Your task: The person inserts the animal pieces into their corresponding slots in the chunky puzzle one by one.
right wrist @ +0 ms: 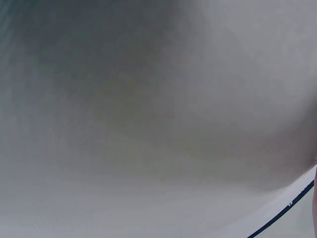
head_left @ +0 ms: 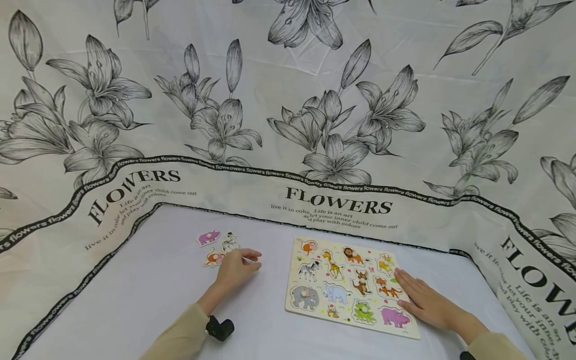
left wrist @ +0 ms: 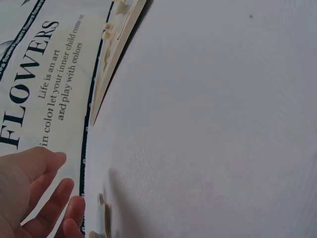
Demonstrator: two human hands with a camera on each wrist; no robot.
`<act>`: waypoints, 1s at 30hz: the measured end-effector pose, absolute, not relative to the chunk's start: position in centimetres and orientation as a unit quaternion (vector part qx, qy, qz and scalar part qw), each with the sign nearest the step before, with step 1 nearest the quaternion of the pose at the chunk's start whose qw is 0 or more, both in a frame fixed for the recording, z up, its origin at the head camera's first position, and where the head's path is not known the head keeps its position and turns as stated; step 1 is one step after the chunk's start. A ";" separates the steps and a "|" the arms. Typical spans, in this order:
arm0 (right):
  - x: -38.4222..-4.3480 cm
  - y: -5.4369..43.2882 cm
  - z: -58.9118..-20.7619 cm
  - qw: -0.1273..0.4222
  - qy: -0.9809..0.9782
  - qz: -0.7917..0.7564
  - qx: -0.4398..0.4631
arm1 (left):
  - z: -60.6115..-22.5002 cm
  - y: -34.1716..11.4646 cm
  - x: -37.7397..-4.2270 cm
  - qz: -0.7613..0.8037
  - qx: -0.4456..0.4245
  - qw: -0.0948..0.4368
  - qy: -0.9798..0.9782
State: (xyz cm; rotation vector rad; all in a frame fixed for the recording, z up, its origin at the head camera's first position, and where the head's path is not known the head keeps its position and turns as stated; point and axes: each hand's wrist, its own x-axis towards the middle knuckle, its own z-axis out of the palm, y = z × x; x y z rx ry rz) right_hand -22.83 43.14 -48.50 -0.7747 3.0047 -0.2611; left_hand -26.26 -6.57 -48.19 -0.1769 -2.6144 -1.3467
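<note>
My left hand hovers just right of three loose animal pieces, its fingers loosely bent and nothing between them. The pieces are a purple hippo, a zebra and an orange monkey, which the hand partly overlaps. In the left wrist view the left hand shows spread fingers near the edge of a piece. My right hand rests with straight fingers on the right edge of a wooden animal puzzle board. The right wrist view is mostly a blurred pale surface.
A white cloth covers the table. Behind it and at both sides hangs a flower-printed curtain with a black lettered border. Edge-on in the left wrist view, the puzzle board shows small knobs standing up.
</note>
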 end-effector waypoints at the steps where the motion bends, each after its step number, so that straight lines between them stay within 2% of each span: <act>1: -22.8 43.2 -48.5 0.012 0.965 -0.084 -0.250 | -48.2 -6.8 -26.3 -0.454 -0.054 0.101 -0.884; 14: -22.8 43.4 -48.6 0.008 0.964 -0.080 -0.252 | -49.1 -8.9 -26.4 -0.434 -0.003 0.169 -0.885; 30: -22.8 43.4 -48.8 -0.002 0.962 -0.080 -0.261 | -50.1 -10.0 -26.9 -0.414 -0.009 0.169 -0.894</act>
